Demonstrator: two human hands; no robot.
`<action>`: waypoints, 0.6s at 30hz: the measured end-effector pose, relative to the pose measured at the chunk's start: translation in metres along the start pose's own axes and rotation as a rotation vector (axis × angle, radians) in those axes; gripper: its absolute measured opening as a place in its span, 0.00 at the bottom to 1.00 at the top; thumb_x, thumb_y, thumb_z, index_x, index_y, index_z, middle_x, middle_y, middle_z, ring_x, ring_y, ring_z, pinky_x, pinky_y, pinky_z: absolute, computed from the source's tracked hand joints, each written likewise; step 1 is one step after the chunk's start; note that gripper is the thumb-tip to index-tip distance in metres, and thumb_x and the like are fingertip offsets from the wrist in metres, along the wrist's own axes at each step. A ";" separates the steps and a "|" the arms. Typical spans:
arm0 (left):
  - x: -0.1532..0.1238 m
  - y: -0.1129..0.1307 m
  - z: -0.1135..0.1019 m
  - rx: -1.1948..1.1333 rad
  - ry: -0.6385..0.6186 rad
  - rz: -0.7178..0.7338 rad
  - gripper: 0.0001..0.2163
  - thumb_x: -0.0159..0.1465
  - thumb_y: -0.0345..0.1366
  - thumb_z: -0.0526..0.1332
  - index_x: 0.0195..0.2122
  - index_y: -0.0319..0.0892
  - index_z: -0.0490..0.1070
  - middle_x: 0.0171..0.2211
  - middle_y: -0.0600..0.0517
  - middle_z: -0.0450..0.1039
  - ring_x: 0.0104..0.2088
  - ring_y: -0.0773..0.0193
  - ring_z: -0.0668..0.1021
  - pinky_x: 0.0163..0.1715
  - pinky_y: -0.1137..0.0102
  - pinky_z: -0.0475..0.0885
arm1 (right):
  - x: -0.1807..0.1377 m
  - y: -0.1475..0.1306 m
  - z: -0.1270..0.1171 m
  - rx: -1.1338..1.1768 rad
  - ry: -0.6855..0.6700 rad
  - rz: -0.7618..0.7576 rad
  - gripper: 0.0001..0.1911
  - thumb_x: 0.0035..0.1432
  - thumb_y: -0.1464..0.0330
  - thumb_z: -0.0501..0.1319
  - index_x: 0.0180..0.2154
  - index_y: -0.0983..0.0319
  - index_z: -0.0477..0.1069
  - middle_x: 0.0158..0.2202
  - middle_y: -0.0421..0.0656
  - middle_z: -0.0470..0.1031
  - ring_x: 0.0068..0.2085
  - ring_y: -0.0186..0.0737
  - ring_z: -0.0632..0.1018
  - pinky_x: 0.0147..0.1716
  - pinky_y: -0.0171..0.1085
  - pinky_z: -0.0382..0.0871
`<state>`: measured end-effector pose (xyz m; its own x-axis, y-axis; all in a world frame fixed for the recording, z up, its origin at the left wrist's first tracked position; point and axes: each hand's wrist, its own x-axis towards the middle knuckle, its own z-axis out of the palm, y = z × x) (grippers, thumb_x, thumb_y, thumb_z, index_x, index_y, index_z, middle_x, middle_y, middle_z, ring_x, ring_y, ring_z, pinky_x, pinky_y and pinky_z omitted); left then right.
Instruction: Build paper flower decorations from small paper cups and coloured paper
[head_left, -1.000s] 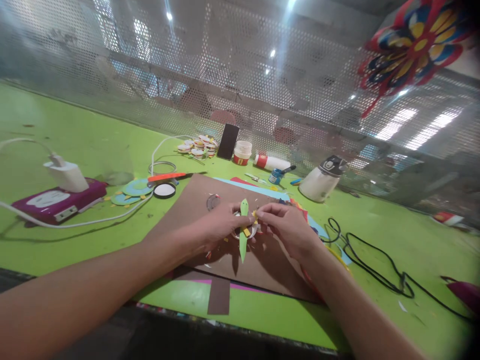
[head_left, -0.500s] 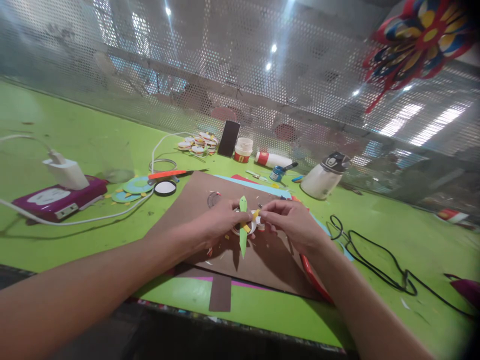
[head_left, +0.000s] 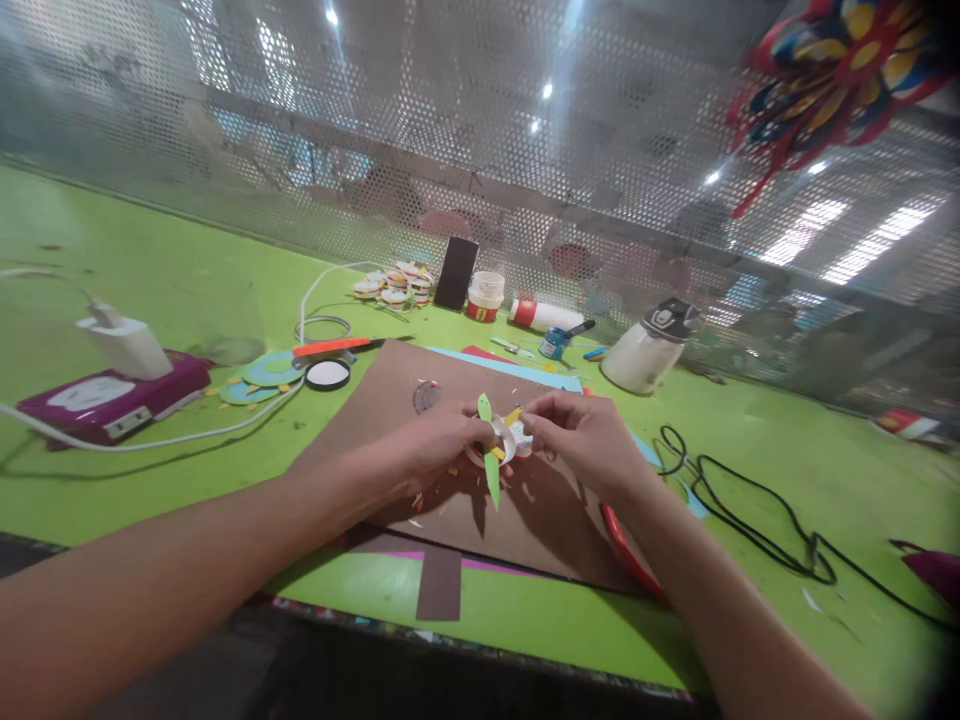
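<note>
My left hand is closed on a small round white paper craft piece with a long green paper leaf stuck across it. My right hand pinches the piece's right side, where a small yellow paper bit sticks out. Both hands hold the piece just above a brown cardboard sheet lying on the green table. Tiny paper scraps lie on the cardboard under the hands.
Behind the cardboard stand a dark phone, a small tub, a glue bottle, an ink pot and a white kettle-like jug. A charger on a purple box sits left; black cable runs right. Perforated metal screen behind.
The craft piece has tilted in my fingers, the green leaf now leaning to the right at its lower end. Both hands stay in nearly the same place above the cardboard.
</note>
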<state>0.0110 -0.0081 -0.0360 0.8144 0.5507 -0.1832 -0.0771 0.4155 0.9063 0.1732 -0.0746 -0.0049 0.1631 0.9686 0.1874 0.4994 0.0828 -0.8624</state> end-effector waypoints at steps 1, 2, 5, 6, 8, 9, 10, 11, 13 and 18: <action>0.000 0.000 0.001 -0.002 0.004 -0.006 0.09 0.50 0.26 0.60 0.34 0.37 0.71 0.23 0.47 0.74 0.25 0.57 0.79 0.24 0.63 0.76 | 0.000 0.000 -0.001 -0.021 -0.010 -0.002 0.06 0.49 0.66 0.64 0.25 0.63 0.74 0.21 0.38 0.73 0.23 0.32 0.70 0.23 0.33 0.63; -0.001 0.001 0.001 -0.001 0.008 -0.011 0.10 0.50 0.26 0.60 0.35 0.37 0.71 0.23 0.47 0.74 0.25 0.57 0.79 0.24 0.63 0.76 | 0.000 0.000 -0.001 -0.029 -0.022 -0.003 0.06 0.49 0.67 0.63 0.25 0.63 0.74 0.21 0.38 0.73 0.23 0.32 0.70 0.23 0.33 0.63; -0.001 0.001 0.003 0.021 0.024 -0.020 0.09 0.50 0.26 0.60 0.34 0.37 0.71 0.23 0.46 0.74 0.25 0.57 0.79 0.25 0.63 0.76 | 0.000 0.001 0.000 -0.011 -0.070 -0.009 0.05 0.50 0.68 0.63 0.26 0.62 0.74 0.21 0.37 0.73 0.22 0.31 0.70 0.23 0.32 0.64; -0.001 0.001 0.003 0.031 0.040 -0.028 0.09 0.50 0.26 0.60 0.33 0.37 0.70 0.22 0.47 0.74 0.25 0.56 0.79 0.26 0.62 0.77 | 0.000 0.001 0.000 -0.006 -0.081 -0.010 0.05 0.50 0.68 0.63 0.26 0.62 0.74 0.21 0.37 0.74 0.22 0.31 0.71 0.23 0.32 0.64; -0.001 0.001 0.003 0.045 0.071 -0.044 0.08 0.50 0.26 0.60 0.32 0.38 0.69 0.20 0.48 0.73 0.26 0.55 0.80 0.27 0.61 0.77 | 0.001 0.004 0.001 -0.009 -0.094 -0.009 0.04 0.51 0.68 0.63 0.27 0.62 0.75 0.22 0.38 0.74 0.23 0.32 0.72 0.23 0.32 0.65; -0.001 0.002 0.003 0.050 0.078 -0.048 0.08 0.50 0.27 0.60 0.32 0.38 0.69 0.20 0.48 0.72 0.26 0.55 0.80 0.27 0.61 0.77 | 0.001 0.005 0.001 -0.015 -0.098 -0.009 0.04 0.51 0.68 0.63 0.27 0.62 0.75 0.22 0.38 0.75 0.23 0.32 0.72 0.23 0.32 0.65; -0.001 0.002 0.004 0.052 0.078 -0.048 0.08 0.50 0.27 0.60 0.32 0.38 0.69 0.21 0.48 0.73 0.26 0.55 0.80 0.28 0.61 0.77 | 0.001 0.007 0.001 -0.025 -0.099 -0.012 0.05 0.51 0.68 0.63 0.27 0.62 0.75 0.22 0.38 0.75 0.23 0.32 0.72 0.24 0.32 0.65; -0.001 0.003 0.004 0.053 0.072 -0.044 0.08 0.50 0.26 0.60 0.32 0.38 0.69 0.21 0.48 0.73 0.26 0.56 0.79 0.28 0.62 0.77 | 0.001 0.008 0.001 -0.039 -0.097 -0.020 0.05 0.51 0.68 0.63 0.27 0.62 0.75 0.22 0.39 0.75 0.23 0.33 0.73 0.24 0.33 0.65; -0.002 0.004 0.006 0.063 0.064 -0.039 0.08 0.49 0.26 0.60 0.32 0.37 0.69 0.22 0.47 0.74 0.25 0.58 0.79 0.27 0.63 0.76 | 0.002 0.010 0.002 -0.070 -0.089 -0.048 0.05 0.52 0.68 0.62 0.28 0.63 0.75 0.23 0.39 0.75 0.24 0.33 0.73 0.25 0.33 0.66; -0.003 0.003 0.004 0.063 0.058 -0.060 0.06 0.50 0.27 0.59 0.31 0.38 0.68 0.23 0.47 0.75 0.25 0.57 0.79 0.27 0.61 0.76 | 0.001 0.010 0.003 -0.141 -0.069 -0.097 0.07 0.54 0.68 0.61 0.28 0.63 0.75 0.24 0.40 0.76 0.25 0.33 0.73 0.24 0.32 0.64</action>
<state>0.0109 -0.0111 -0.0310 0.7817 0.5676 -0.2584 0.0093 0.4036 0.9149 0.1757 -0.0720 -0.0146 0.0522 0.9718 0.2299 0.6249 0.1478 -0.7666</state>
